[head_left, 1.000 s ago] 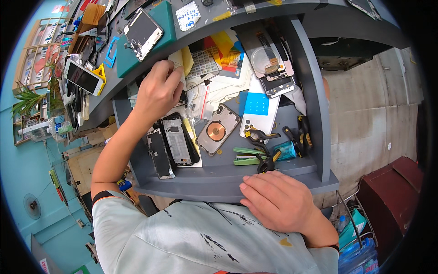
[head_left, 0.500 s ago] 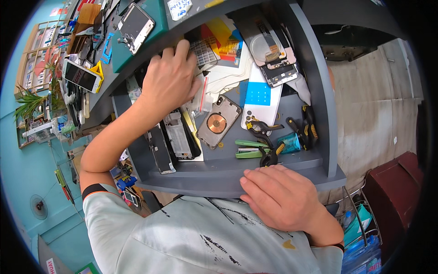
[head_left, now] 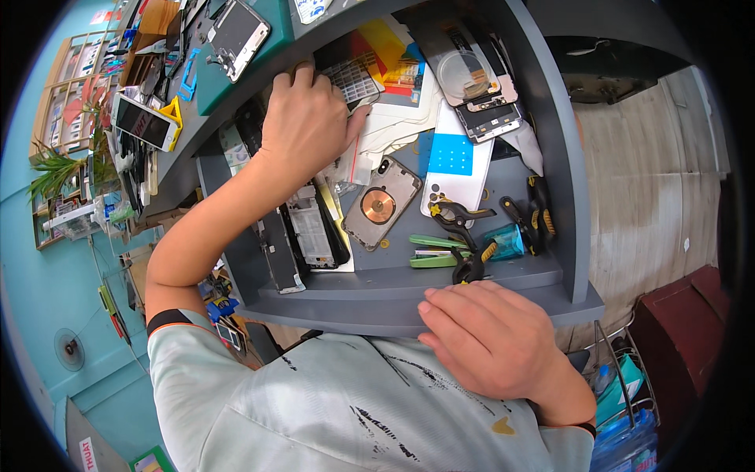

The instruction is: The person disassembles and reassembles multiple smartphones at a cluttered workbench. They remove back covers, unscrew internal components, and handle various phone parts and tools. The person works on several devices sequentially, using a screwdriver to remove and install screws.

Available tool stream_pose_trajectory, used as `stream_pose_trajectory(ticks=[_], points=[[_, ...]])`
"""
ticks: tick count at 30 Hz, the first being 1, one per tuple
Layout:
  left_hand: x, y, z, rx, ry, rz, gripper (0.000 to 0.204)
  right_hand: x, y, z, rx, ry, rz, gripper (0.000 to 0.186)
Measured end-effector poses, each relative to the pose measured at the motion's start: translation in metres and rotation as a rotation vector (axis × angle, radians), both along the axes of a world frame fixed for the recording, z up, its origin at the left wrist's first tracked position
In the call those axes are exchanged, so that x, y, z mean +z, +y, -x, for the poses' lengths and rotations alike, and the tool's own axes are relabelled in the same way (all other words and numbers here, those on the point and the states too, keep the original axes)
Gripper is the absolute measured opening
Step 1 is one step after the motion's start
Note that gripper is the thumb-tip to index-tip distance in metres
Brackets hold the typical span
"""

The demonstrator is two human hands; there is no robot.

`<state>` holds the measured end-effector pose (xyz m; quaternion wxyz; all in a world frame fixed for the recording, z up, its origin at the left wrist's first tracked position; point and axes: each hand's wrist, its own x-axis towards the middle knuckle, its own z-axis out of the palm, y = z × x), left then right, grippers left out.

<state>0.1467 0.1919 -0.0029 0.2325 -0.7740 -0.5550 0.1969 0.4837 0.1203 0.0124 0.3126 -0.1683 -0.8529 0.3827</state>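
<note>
My left hand (head_left: 311, 122) reaches into the back left of the open grey drawer (head_left: 580, 197), fingers curled beside a grid-like sheet (head_left: 354, 79); what they grip is hidden. My right hand (head_left: 491, 334) lies open at the drawer's front edge, fingers straight and close together. Inside lie a bare phone back with a copper coil (head_left: 381, 200), a white box with a blue label (head_left: 452, 153), phone frames (head_left: 311, 228), screens (head_left: 476, 94), a plastic bag (head_left: 354, 169), black spring clamps (head_left: 464, 259), a green stapler (head_left: 432, 252) and coloured papers (head_left: 385, 43).
A desk above the drawer holds a green mat (head_left: 279, 23) with a phone screen (head_left: 236, 39), a phone on a yellow stand (head_left: 145, 122) and cluttered tools. A plant (head_left: 55, 177) and wall fan (head_left: 69, 350) are left; a maroon cabinet (head_left: 684, 330) is lower right.
My left hand has moved up and deeper into the drawer, toward the grid-like sheet and papers at the back. My right hand stays at the front edge; the view has shifted slightly.
</note>
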Motion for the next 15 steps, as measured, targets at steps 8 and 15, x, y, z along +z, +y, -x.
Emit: stream_pose_trajectory(ticks=[8,15], points=[[-0.013,-0.008,0.016,-0.034,-0.042,-0.090,0.047,0.009,0.005,0.003,0.019,-0.018,0.137,0.035],[-0.003,-0.013,0.027,-0.082,-0.126,-0.117,0.045,0.022,0.023,0.006,0.039,0.000,0.389,0.038]])
